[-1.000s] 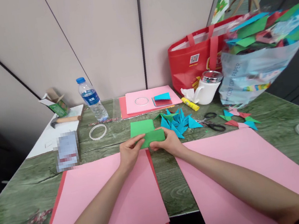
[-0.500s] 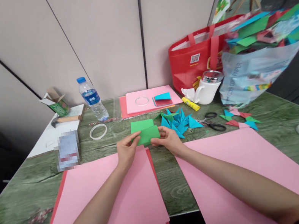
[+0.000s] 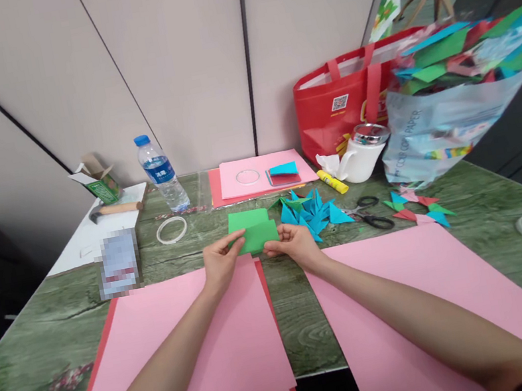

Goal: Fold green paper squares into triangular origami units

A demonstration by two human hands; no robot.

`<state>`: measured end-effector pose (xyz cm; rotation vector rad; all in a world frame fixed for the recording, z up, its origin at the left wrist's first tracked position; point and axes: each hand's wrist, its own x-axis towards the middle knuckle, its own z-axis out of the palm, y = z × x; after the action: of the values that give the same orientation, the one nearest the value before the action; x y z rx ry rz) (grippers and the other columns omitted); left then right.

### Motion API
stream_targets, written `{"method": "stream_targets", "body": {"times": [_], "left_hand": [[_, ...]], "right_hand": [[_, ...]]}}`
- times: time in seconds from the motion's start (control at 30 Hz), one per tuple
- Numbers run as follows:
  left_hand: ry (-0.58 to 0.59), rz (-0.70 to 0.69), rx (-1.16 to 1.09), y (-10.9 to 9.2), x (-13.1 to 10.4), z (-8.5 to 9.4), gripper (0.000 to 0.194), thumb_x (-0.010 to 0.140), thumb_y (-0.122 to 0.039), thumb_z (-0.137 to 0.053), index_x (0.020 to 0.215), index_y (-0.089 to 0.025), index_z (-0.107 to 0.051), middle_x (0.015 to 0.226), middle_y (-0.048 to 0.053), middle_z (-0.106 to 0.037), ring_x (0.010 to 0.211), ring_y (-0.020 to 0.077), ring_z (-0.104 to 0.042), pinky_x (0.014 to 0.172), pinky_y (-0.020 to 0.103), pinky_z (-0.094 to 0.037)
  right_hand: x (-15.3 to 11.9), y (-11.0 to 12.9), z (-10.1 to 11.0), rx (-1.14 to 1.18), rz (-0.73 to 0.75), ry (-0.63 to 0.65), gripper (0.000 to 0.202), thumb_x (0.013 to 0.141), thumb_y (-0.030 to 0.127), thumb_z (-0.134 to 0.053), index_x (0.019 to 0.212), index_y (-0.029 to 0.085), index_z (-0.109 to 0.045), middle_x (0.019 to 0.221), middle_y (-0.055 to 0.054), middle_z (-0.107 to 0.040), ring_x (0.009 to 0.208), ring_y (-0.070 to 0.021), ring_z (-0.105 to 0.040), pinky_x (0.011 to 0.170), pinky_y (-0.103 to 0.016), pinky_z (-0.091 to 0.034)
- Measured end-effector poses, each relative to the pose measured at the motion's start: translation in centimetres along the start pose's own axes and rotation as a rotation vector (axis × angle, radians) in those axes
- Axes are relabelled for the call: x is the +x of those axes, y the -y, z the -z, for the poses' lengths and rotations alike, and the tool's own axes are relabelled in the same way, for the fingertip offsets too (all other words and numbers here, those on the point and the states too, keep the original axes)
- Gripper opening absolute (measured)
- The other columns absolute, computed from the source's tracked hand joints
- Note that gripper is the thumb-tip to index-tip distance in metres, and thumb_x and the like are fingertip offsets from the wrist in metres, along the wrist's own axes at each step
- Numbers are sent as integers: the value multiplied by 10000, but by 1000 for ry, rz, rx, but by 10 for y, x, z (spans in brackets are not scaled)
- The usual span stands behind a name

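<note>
Green paper [image 3: 259, 235] pinched by left hand [image 3: 220, 266] and right hand [image 3: 295, 248] | seemingly folded | just before blue pieces [image 3: 313, 212]

We take the green paper stack [image 3: 248, 219] as our landmark. Just right of it, the blue folded triangles [image 3: 312, 211] crowd the table, with the scissors [image 3: 370, 216] beyond them. Behind it lie the pink sheets [image 3: 261, 172]; to its left rear stands the water bottle [image 3: 161, 173], and the tape ring [image 3: 171, 229] lies left. Between ring and stack we see bare green tabletop [image 3: 206, 229], a clear lane.
</note>
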<state>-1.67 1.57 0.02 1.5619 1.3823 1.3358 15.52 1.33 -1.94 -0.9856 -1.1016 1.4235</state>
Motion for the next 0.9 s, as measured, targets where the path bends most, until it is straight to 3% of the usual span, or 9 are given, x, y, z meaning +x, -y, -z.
{"method": "stream_targets", "body": {"times": [0.17, 0.37, 0.63, 0.7, 0.8, 0.83, 0.9], "left_hand": [[51, -29, -22, -1, 0, -1, 215, 659, -265, -637, 848, -186, -700, 840, 35, -701, 721, 173, -619, 646, 261, -482], [218, -11, 6, 0, -2, -3, 209, 671, -265, -632, 846, -173, -702, 818, 43, -705, 703, 182, -623, 650, 267, -476], [228, -24, 8, -3, -5, -5, 211, 678, -272, -627, 851, -171, -695, 840, 46, -697, 755, 193, -613, 695, 293, -487], [218, -18, -49, -3, -5, -6, 343, 672, -288, -637, 994, -170, -639, 898, 57, -681, 785, 188, -613, 687, 281, -495], [193, 56, -243, -4, -4, -8, 756, 623, -293, -684, 1290, -199, -342, 909, 57, -664, 764, 169, -630, 636, 257, -514], [198, 100, -303, -5, -5, -9, 852, 604, -292, -699, 1325, -203, -255, 875, 51, -666, 733, 164, -637, 621, 259, -521], [252, 205, -365, -6, -6, -10, 891, 574, -288, -722, 1320, -184, -246, 793, 41, -669, 659, 167, -645, 609, 291, -538]], "right_hand": [[-2, 2, -1, -71, 158, -1, 504, 583, 304, -695, 1005, 240, -429, 875, -10, -625, 769, -178, -619, 631, -320, -526], [-2, 3, 2, -451, 431, 28, 48, 687, 234, -600, 708, 192, -609, 871, -40, -625, 878, -189, -575, 834, -357, -420], [0, 1, 5, -447, 386, 31, 103, 677, 236, -616, 763, 200, -661, 808, -30, -655, 821, -182, -592, 778, -333, -442], [-1, 2, 5, -440, 387, 8, 100, 674, 235, -620, 758, 200, -663, 814, -30, -658, 828, -184, -594, 786, -336, -441], [-1, 3, 5, -430, 395, -26, 95, 675, 229, -621, 755, 204, -665, 813, -29, -660, 825, -185, -596, 789, -339, -441], [-1, 3, 5, -426, 400, -37, 93, 675, 226, -622, 755, 205, -665, 811, -29, -661, 825, -185, -596, 790, -338, -441], [-1, 2, 5, -416, 412, -55, 92, 673, 224, -625, 754, 205, -666, 807, -29, -661, 825, -185, -596, 794, -337, -439]]}}
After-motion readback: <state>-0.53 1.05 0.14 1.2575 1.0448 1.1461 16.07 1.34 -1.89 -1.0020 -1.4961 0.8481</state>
